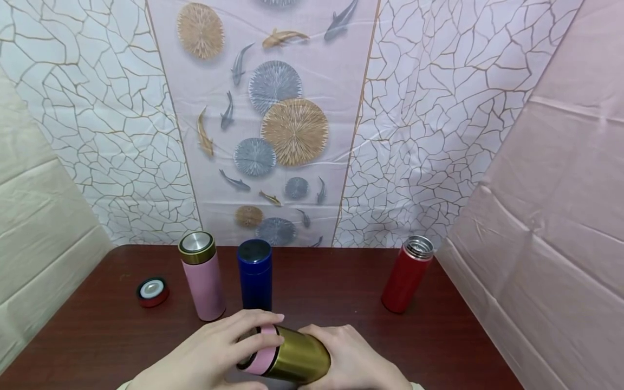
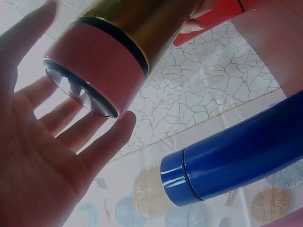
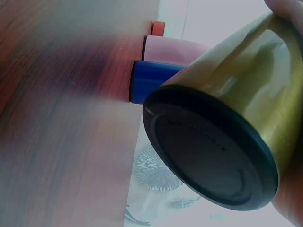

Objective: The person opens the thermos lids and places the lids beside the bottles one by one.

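A gold thermos (image 1: 302, 356) with a pink lid (image 2: 97, 64) lies tilted in the air at the front of the table. My right hand (image 1: 353, 360) grips its body near the base; the black base (image 3: 208, 151) faces the right wrist view. Around the pink lid, my left hand (image 1: 214, 349) has its fingers spread and fairly straight. In the left wrist view the palm is apart from the silver lid top, and one fingertip is close to the lid's edge; whether it touches I cannot tell. Just behind the left hand stands a blue thermos (image 1: 255, 279).
A pink thermos (image 1: 205, 290) with a gold lid stands left of the blue one. Farther left a red lid (image 1: 153, 292) lies with its inside up. At the right stands a red thermos (image 1: 407, 276) with an uncovered mouth. Patterned cloth (image 1: 404, 135) hangs behind the dark table (image 1: 331, 281).
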`<state>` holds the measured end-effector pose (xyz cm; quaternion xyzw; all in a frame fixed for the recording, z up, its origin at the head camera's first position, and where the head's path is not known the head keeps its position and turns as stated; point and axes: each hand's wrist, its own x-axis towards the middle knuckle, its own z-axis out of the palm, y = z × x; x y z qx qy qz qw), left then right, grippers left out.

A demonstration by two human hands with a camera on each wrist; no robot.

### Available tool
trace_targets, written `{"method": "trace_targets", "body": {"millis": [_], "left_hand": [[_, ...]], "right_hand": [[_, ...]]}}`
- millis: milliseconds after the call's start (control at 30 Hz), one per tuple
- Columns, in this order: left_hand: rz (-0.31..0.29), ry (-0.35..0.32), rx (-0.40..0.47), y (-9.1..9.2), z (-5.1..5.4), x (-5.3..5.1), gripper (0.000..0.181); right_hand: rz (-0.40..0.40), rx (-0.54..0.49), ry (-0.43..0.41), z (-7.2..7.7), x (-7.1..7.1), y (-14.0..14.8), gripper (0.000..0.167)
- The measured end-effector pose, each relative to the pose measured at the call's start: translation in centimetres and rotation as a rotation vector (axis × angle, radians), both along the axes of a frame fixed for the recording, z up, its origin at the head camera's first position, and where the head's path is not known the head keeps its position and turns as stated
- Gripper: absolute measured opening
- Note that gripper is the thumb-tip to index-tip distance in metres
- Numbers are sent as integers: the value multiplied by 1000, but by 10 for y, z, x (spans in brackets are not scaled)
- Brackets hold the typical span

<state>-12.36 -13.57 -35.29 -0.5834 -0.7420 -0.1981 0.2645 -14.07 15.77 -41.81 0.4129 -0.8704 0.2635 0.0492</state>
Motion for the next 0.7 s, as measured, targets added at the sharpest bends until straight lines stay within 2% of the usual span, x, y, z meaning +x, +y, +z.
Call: {"method": "trace_targets", "body": {"millis": [67, 133, 267, 367, 533, 700], "left_hand": [[-35, 34, -6, -1, 1, -1, 55], [-43, 37, -18, -2, 1, -1, 60], [-60, -6, -20, -4, 2, -2, 69], [-58, -51, -27, -4, 2, -1, 66], [15, -127, -71, -7, 3, 3, 63], [131, -112, -71, -7, 2, 4, 57]], "right_hand": [[5, -3, 1, 0, 0, 0, 65], [11, -4, 6, 0, 0, 0, 65], [18, -3, 21, 0, 0, 0, 64], [19, 4, 29, -1, 1, 1, 63], [16, 11, 40, -2, 2, 1, 63], [17, 17, 83, -4, 2, 2, 62]]}}
